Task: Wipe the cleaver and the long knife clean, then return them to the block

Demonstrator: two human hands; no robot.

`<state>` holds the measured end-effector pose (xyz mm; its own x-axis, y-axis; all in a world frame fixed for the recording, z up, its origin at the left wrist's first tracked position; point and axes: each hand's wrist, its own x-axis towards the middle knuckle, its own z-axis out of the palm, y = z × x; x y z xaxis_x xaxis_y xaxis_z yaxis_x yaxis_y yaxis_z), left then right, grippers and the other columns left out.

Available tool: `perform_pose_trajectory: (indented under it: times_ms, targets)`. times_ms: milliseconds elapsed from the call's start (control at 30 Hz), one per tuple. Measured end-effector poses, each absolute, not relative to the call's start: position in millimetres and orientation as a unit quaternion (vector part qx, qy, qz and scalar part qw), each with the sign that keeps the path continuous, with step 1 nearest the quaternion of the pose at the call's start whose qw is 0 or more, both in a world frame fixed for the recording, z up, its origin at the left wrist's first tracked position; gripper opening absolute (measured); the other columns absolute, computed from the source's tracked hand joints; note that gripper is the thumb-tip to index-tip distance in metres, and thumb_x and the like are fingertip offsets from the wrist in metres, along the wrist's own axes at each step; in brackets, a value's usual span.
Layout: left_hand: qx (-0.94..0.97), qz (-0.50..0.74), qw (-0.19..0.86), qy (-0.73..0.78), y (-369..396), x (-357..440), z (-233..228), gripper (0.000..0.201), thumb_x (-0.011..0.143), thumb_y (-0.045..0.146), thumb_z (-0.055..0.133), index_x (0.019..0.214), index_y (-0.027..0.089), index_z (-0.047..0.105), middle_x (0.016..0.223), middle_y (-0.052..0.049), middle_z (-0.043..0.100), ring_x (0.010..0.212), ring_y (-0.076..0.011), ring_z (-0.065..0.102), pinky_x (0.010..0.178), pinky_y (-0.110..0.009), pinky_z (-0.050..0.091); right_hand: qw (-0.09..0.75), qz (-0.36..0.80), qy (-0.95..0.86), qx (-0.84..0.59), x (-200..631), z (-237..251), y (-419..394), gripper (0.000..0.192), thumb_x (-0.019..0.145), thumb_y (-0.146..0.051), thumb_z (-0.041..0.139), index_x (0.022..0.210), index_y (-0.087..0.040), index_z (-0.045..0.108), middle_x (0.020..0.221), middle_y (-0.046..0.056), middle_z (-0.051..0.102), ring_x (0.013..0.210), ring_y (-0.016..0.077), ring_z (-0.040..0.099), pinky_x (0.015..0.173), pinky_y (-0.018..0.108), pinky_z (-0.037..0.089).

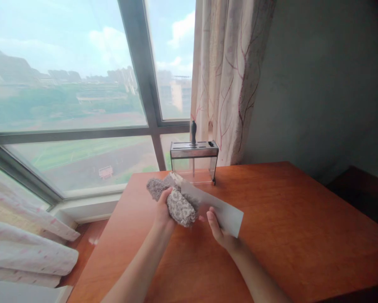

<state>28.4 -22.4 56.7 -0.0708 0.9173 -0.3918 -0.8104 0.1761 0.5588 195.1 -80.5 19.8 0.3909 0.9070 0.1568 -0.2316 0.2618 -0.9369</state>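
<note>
My left hand point(165, 212) is closed around a bunched grey, fluffy cloth point(181, 207). The cloth lies against the handle end of a broad, flat-bladed cleaver point(218, 206), and part of that end is hidden by it. Toward the blade's square far end, my right hand point(219, 229) pinches the cleaver, thumb on the near face and the other fingers mostly behind. The blade slants down to the right above the table. Just beyond stands a clear-sided knife block point(193, 152) with a metal-look top and one black-handled tool point(193, 131) upright in it.
A reddish-brown wooden table point(286, 235) spreads beneath my hands, its far edge near the curtain point(226, 75). Large windows point(65, 84) fill the left and back. Another curtain point(27, 248) hangs low at the left, and a grey wall point(315, 92) is at the right.
</note>
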Motion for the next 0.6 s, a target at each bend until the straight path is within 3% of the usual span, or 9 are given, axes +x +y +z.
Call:
perform_pose_trajectory:
  times_ms: [100, 167, 300, 500, 600]
  targets:
    - [0.091, 0.647, 0.679, 0.333, -25, 28, 61, 0.019, 0.069, 0.021, 0.064, 0.087, 0.015, 0.065, 0.076, -0.004, 0.071, 0.067, -0.0204, 0.068, 0.07, -0.033, 0.058, 0.675, 0.435, -0.388, -0.453, 188, 25, -74, 0.024, 0.069, -0.045, 0.072, 0.068, -0.02, 0.07, 0.067, 0.004, 0.071, 0.064, 0.0204, 0.068, 0.064, 0.031, 0.059]
    - [0.104, 0.66, 0.671, 0.322, -26, 27, 64, 0.018, 0.069, 0.019, 0.064, 0.086, 0.015, 0.066, 0.075, -0.003, 0.071, 0.066, -0.019, 0.067, 0.07, -0.031, 0.057, 0.686, 0.486, -0.336, -0.424, 185, 26, -66, 0.036, 0.078, -0.051, 0.061, 0.064, -0.018, 0.065, 0.056, 0.003, 0.067, 0.053, 0.018, 0.065, 0.054, 0.029, 0.056]
    - [0.133, 0.666, 0.664, 0.314, -31, 25, 66, 0.019, 0.065, 0.016, 0.066, 0.084, 0.015, 0.066, 0.075, -0.002, 0.071, 0.068, -0.0189, 0.067, 0.075, -0.032, 0.057, 0.697, 0.582, -0.199, -0.368, 183, 25, -51, 0.031, 0.074, -0.047, 0.067, 0.069, -0.018, 0.057, 0.047, -0.002, 0.061, 0.04, 0.0136, 0.057, 0.037, 0.022, 0.043]
    - [0.182, 0.644, 0.672, 0.318, -33, 18, 59, 0.029, 0.053, 0.01, 0.07, 0.082, 0.015, 0.067, 0.079, -0.005, 0.073, 0.082, -0.0277, 0.068, 0.079, -0.039, 0.056, 0.641, 0.679, -0.102, -0.342, 194, 19, -44, 0.024, 0.073, -0.034, 0.069, 0.066, -0.02, 0.051, 0.043, -0.004, 0.058, 0.035, 0.0071, 0.049, 0.034, 0.014, 0.036]
    - [0.185, 0.65, 0.67, 0.307, -31, 18, 58, 0.029, 0.057, 0.014, 0.07, 0.087, 0.015, 0.067, 0.083, -0.005, 0.073, 0.085, -0.0282, 0.068, 0.08, -0.039, 0.056, 0.623, 0.701, -0.098, -0.333, 196, 20, -44, 0.023, 0.074, -0.033, 0.069, 0.067, -0.019, 0.052, 0.046, -0.003, 0.06, 0.039, 0.0067, 0.051, 0.037, 0.013, 0.038]
